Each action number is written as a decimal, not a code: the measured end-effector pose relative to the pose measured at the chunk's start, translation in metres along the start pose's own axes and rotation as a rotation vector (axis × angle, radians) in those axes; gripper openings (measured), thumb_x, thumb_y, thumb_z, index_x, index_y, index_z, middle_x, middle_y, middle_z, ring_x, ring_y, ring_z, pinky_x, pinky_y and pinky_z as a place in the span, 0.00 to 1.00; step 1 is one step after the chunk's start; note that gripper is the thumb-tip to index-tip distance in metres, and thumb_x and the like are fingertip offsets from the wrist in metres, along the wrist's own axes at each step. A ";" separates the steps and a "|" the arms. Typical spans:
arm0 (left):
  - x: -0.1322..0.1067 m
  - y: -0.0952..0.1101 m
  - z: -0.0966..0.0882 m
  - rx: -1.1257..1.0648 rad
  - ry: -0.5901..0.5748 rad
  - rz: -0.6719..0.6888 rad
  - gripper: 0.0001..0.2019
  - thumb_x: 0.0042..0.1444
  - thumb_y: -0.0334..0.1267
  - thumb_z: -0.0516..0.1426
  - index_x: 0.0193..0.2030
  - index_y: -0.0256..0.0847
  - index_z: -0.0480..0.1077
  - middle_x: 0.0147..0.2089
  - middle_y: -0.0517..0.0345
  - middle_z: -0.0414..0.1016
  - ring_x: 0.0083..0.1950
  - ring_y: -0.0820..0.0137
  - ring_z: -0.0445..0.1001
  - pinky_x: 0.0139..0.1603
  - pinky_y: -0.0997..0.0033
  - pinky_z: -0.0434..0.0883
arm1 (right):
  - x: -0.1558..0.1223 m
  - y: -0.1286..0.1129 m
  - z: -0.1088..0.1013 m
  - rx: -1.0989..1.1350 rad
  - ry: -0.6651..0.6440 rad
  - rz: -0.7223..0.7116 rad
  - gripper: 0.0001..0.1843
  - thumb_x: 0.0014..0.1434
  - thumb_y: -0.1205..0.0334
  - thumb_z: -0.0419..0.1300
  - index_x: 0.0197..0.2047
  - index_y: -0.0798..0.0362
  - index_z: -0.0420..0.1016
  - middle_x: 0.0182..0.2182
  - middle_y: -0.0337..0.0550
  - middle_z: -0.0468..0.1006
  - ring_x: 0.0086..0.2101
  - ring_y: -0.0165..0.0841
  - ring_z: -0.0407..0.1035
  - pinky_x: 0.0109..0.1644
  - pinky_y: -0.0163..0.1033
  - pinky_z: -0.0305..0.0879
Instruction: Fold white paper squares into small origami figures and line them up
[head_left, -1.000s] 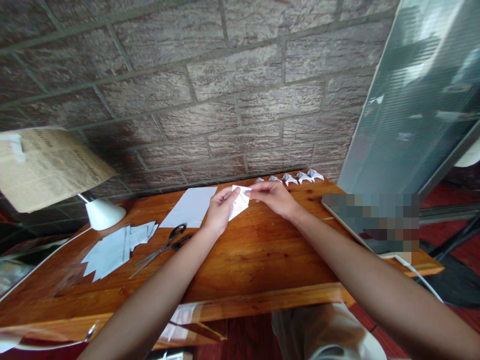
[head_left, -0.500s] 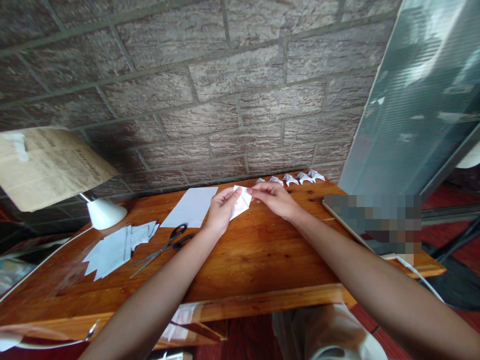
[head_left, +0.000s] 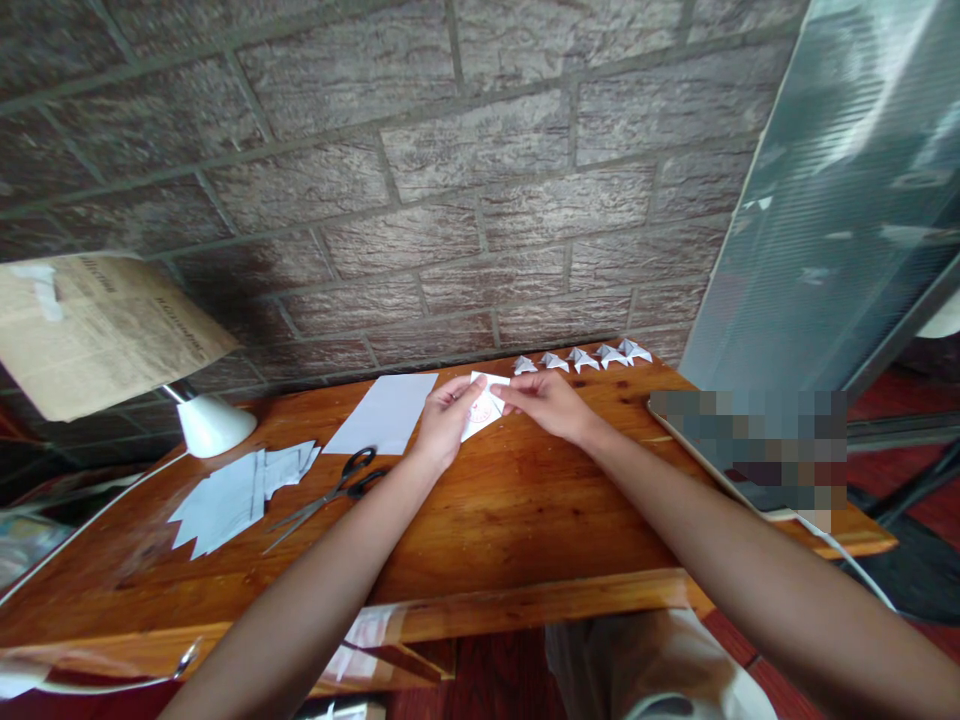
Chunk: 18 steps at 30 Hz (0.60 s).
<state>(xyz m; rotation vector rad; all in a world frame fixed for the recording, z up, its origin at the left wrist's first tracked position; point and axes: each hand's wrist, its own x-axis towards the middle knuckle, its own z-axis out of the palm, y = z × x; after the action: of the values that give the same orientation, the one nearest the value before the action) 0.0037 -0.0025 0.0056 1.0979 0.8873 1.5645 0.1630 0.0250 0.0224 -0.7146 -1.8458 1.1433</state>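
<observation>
Both hands meet over the far middle of the wooden table on a small folded white paper with a red stamp mark. My left hand pinches its left side, fingers curled. My right hand pinches its right upper edge with thumb and fingertips. The paper is held just above or on the tabletop; I cannot tell which.
A row of several small folded paper shapes lines the back edge by the brick wall. A blank white sheet, black-handled scissors and a fan of cut paper pieces lie left. A white lamp base stands far left. A blurred flat object lies right.
My right hand has lowered a little and slid its fingertips along the paper's top edge. The paper sits slightly lower and flatter. The left hand has hardly moved.
</observation>
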 end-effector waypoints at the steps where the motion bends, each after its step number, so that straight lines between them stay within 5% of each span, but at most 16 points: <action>1: 0.000 0.000 0.000 -0.002 -0.003 0.000 0.16 0.42 0.47 0.69 0.33 0.38 0.77 0.28 0.60 0.77 0.26 0.75 0.69 0.30 0.74 0.64 | 0.000 0.000 0.000 -0.006 0.009 -0.008 0.25 0.49 0.40 0.65 0.22 0.57 0.76 0.20 0.38 0.75 0.23 0.27 0.63 0.31 0.34 0.57; 12: 0.000 -0.002 0.001 -0.030 0.039 0.022 0.16 0.41 0.46 0.69 0.33 0.38 0.78 0.31 0.59 0.79 0.28 0.74 0.72 0.32 0.73 0.67 | 0.000 0.002 0.000 0.051 0.000 0.062 0.24 0.46 0.41 0.67 0.24 0.57 0.78 0.20 0.41 0.78 0.23 0.28 0.68 0.29 0.33 0.60; 18: 0.004 -0.004 -0.003 -0.031 0.064 0.023 0.16 0.41 0.46 0.69 0.33 0.37 0.77 0.30 0.59 0.78 0.28 0.74 0.71 0.32 0.74 0.67 | 0.000 0.001 0.001 0.112 -0.129 0.099 0.24 0.49 0.41 0.65 0.30 0.56 0.81 0.26 0.44 0.81 0.28 0.30 0.74 0.34 0.33 0.65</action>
<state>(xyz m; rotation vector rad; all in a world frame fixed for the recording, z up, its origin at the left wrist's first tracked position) 0.0013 0.0025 0.0019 1.0444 0.8924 1.6351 0.1622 0.0248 0.0216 -0.6879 -1.8534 1.3737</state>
